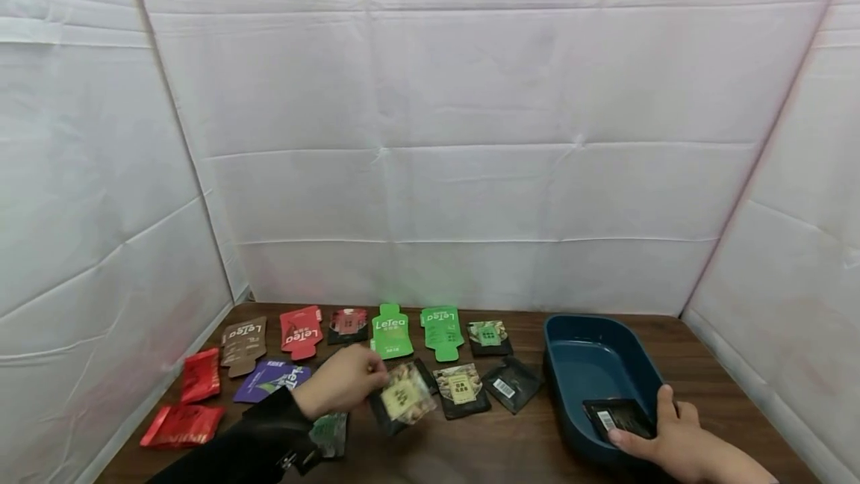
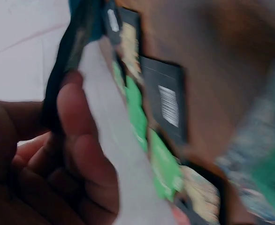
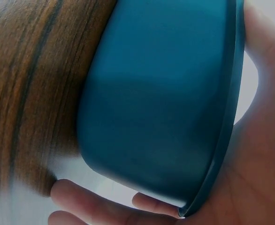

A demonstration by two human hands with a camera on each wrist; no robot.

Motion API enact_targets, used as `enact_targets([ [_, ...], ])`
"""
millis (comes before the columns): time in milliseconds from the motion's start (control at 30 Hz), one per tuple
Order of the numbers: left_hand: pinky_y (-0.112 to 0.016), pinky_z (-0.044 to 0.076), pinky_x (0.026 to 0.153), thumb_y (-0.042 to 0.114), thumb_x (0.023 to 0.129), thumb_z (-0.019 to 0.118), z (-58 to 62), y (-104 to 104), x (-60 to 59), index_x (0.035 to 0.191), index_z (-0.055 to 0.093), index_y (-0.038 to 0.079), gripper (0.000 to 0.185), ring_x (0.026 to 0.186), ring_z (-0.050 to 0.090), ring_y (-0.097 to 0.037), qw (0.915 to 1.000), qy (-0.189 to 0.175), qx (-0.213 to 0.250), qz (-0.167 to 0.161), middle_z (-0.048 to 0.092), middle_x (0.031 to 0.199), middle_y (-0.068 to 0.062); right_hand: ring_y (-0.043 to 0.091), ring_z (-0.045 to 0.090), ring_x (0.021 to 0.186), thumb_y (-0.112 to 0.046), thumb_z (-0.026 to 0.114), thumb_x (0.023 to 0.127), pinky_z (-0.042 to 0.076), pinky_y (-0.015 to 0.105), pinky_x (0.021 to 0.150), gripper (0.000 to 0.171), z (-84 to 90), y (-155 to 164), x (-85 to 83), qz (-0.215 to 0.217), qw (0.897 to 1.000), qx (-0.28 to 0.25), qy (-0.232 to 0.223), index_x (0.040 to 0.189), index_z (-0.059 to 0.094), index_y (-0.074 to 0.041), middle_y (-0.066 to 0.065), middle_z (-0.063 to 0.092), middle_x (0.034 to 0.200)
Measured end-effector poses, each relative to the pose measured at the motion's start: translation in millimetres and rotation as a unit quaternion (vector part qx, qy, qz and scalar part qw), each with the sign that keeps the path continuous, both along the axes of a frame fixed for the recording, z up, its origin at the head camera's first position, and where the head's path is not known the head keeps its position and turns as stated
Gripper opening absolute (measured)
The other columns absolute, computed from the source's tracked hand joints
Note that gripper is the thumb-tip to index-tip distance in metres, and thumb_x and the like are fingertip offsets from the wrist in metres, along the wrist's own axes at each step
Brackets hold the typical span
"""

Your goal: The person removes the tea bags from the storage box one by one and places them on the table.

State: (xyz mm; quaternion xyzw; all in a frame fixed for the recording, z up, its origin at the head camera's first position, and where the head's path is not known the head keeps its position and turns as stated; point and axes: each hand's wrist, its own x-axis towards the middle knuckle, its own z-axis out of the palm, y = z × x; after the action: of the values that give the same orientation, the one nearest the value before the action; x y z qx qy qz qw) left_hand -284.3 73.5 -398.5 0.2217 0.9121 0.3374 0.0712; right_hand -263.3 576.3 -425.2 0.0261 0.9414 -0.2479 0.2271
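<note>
My left hand (image 1: 372, 383) pinches a black snack packet (image 1: 403, 398) with a yellow label, lifted slightly over the table's middle. In the blurred left wrist view, the fingers (image 2: 81, 154) curl round the packet's dark edge (image 2: 64, 65). My right hand (image 1: 645, 424) grips the near rim of a dark blue tub (image 1: 591, 361) at the right, thumb inside. One black packet with a barcode (image 1: 618, 417) lies in the tub by the thumb. In the right wrist view, the tub's wall (image 3: 161, 103) fills the frame, with fingers (image 3: 81, 197) under its edge.
Several flat packets lie in rows on the brown wooden table (image 1: 484, 447): green ones (image 1: 392, 331), red ones (image 1: 300, 331), a brown one (image 1: 244, 344), a purple one (image 1: 272, 379), and black ones (image 1: 512, 385). White cloth walls (image 1: 470, 170) close in three sides.
</note>
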Motion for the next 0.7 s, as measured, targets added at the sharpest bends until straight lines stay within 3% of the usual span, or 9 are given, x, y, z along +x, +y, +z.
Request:
enact_targets([
  [133, -0.036, 0.04, 0.058, 0.012, 0.099, 0.062, -15.6, -16, 12.4, 0.087, 0.067, 0.012, 0.014, 0.059, 0.051, -0.018, 0.9986, -0.048, -0.017, 0.016, 0.058, 0.076, 0.001, 0.076, 0.02, 0.119, -0.07, 0.057, 0.089, 0.031, 0.076, 0.092, 0.13, -2.1, 2, -2.8, -0.002, 1.0, 0.004, -0.003, 0.136, -0.012, 0.03, 0.062, 0.005, 0.126],
  [233, -0.037, 0.036, 0.059, 0.011, 0.098, 0.064, -25.9, -16, 18.0, 0.081, 0.064, 0.011, 0.016, 0.059, 0.046, -0.017, 0.9973, -0.06, -0.026, 0.034, 0.055, 0.07, -0.001, 0.076, 0.016, 0.12, -0.07, 0.057, 0.089, 0.03, 0.076, 0.093, 0.13, -4.1, 4, -4.5, 0.0, 1.0, -0.002, -0.003, 0.135, -0.013, 0.03, 0.062, 0.003, 0.126],
  [300, -0.037, 0.036, 0.059, 0.011, 0.096, 0.064, -31.3, -13, 19.4, 0.078, 0.062, 0.011, 0.018, 0.059, 0.046, -0.017, 0.997, -0.05, -0.042, 0.042, 0.054, 0.069, -0.001, 0.076, 0.015, 0.12, -0.069, 0.057, 0.089, 0.029, 0.076, 0.093, 0.13, -4.8, 5, -4.8, -0.002, 1.0, -0.007, -0.004, 0.135, -0.014, 0.03, 0.062, 0.002, 0.126],
  [400, -0.037, 0.036, 0.059, 0.012, 0.093, 0.067, -37.2, -8, 20.6, 0.071, 0.06, 0.012, 0.023, 0.057, 0.047, -0.016, 0.9959, -0.008, -0.078, 0.045, 0.052, 0.065, 0.0, 0.076, 0.019, 0.119, -0.07, 0.057, 0.088, 0.03, 0.076, 0.093, 0.131, -5.9, 5, -4.6, -0.005, 1.0, -0.005, -0.009, 0.135, -0.012, 0.03, 0.062, 0.004, 0.126],
  [500, -0.037, 0.039, 0.059, 0.014, 0.089, 0.07, -36.6, -3, 24.1, 0.067, 0.059, 0.012, 0.025, 0.057, 0.048, -0.016, 0.9907, 0.023, -0.125, 0.049, 0.051, 0.064, 0.001, 0.075, 0.024, 0.117, -0.071, 0.058, 0.087, 0.031, 0.076, 0.092, 0.132, -6.2, 4, -4.4, -0.005, 1.0, 0.003, -0.008, 0.136, -0.011, 0.03, 0.062, 0.006, 0.124],
  [700, -0.035, 0.042, 0.058, 0.009, 0.089, 0.069, -34.3, 0, 28.1, 0.066, 0.058, 0.013, 0.025, 0.057, 0.049, -0.016, 0.9849, 0.021, -0.167, 0.04, 0.051, 0.063, 0.001, 0.076, 0.021, 0.118, -0.071, 0.057, 0.088, 0.031, 0.076, 0.093, 0.131, -4.9, 4, -5.1, -0.001, 1.0, 0.001, -0.005, 0.136, -0.012, 0.03, 0.062, 0.005, 0.125],
])
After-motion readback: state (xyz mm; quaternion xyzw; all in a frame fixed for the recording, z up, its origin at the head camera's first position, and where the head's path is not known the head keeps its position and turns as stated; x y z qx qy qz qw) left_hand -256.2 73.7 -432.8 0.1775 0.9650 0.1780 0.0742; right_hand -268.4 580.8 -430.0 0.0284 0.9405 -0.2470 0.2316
